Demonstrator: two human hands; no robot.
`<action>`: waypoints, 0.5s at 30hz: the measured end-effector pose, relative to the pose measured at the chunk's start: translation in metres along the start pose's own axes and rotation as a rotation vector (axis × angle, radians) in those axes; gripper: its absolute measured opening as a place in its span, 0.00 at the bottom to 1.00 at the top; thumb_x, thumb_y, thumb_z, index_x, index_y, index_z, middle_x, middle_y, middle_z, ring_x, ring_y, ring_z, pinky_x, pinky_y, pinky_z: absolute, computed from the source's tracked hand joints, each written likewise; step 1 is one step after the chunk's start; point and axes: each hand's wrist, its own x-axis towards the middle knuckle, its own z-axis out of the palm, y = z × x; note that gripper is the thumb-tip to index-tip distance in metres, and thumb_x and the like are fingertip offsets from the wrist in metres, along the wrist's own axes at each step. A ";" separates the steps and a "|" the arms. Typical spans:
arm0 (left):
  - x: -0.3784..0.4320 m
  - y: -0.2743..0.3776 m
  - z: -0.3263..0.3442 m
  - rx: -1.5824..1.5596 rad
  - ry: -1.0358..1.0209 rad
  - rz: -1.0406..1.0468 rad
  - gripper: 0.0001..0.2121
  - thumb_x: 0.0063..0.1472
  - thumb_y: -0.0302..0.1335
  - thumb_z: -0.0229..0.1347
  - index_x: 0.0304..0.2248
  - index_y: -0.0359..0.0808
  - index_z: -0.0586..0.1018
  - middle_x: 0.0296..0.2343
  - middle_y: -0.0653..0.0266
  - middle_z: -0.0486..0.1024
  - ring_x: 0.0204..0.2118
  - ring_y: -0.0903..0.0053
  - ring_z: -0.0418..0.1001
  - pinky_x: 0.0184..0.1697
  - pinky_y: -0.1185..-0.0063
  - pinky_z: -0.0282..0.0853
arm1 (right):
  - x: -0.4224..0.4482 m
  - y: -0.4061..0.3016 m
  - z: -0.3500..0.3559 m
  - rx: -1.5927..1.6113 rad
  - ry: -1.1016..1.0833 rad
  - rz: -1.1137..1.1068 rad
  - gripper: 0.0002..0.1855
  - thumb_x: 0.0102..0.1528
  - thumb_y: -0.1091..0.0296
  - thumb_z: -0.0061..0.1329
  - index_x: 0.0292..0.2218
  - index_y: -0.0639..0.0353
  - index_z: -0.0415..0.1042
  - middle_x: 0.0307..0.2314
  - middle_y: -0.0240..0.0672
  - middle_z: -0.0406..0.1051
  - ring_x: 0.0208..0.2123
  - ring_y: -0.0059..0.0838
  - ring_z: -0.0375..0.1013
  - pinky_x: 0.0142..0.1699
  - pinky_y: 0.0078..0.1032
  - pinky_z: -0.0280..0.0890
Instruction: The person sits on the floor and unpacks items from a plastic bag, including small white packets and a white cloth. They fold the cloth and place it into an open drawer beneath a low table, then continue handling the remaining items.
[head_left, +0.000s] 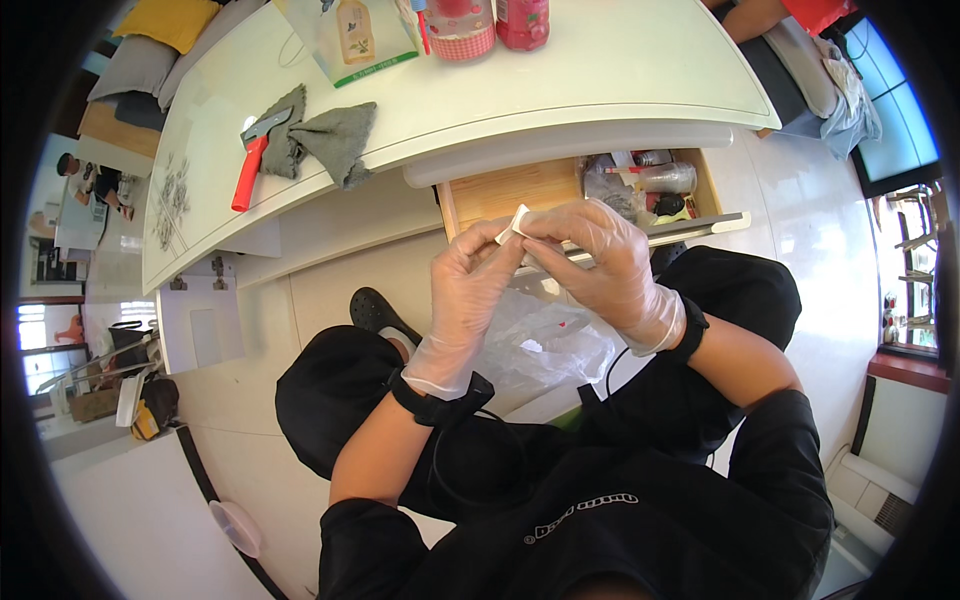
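Both my hands wear clear disposable gloves and meet in front of an open drawer. Between the fingertips of my left hand (476, 289) and my right hand (600, 262) is a small white piece (514, 225), pinched from both sides; its material is unclear. Below my hands lies a crumpled clear plastic bag (551, 341). The open wooden drawer (517, 184) holds plastic packets and a clear plastic cup (667, 178) at its right. On the table above, a red-handled scraper (251, 172) leans on a grey cloth (334, 139).
The white glass-topped table (615, 90) spans the view's upper part. A pink-red bottle (523, 26), a checked jar (459, 30) and a carton (352, 37) stand at its far side. The drawer front (697, 227) juts out near my right knee. Other people appear at the upper left and upper right.
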 end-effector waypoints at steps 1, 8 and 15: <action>0.000 -0.001 0.001 -0.035 -0.014 0.006 0.10 0.59 0.24 0.54 0.40 0.30 0.76 0.32 0.67 0.76 0.35 0.87 0.71 0.39 0.87 0.66 | 0.000 -0.001 0.000 -0.009 0.005 -0.010 0.10 0.43 0.74 0.57 0.31 0.56 0.74 0.23 0.34 0.70 0.26 0.35 0.71 0.31 0.27 0.66; -0.003 -0.004 -0.001 -0.027 -0.064 -0.009 0.13 0.61 0.24 0.50 0.45 0.28 0.73 0.39 0.62 0.74 0.41 0.79 0.72 0.49 0.79 0.66 | 0.000 0.003 -0.002 -0.081 0.032 -0.138 0.13 0.41 0.77 0.57 0.32 0.55 0.75 0.25 0.31 0.72 0.26 0.33 0.71 0.31 0.26 0.65; -0.005 0.001 0.002 -0.096 -0.056 0.004 0.14 0.62 0.23 0.48 0.47 0.29 0.72 0.41 0.62 0.73 0.42 0.81 0.71 0.48 0.82 0.65 | -0.002 0.007 -0.002 -0.156 0.036 -0.310 0.17 0.39 0.77 0.57 0.35 0.55 0.75 0.27 0.28 0.72 0.25 0.29 0.70 0.28 0.24 0.63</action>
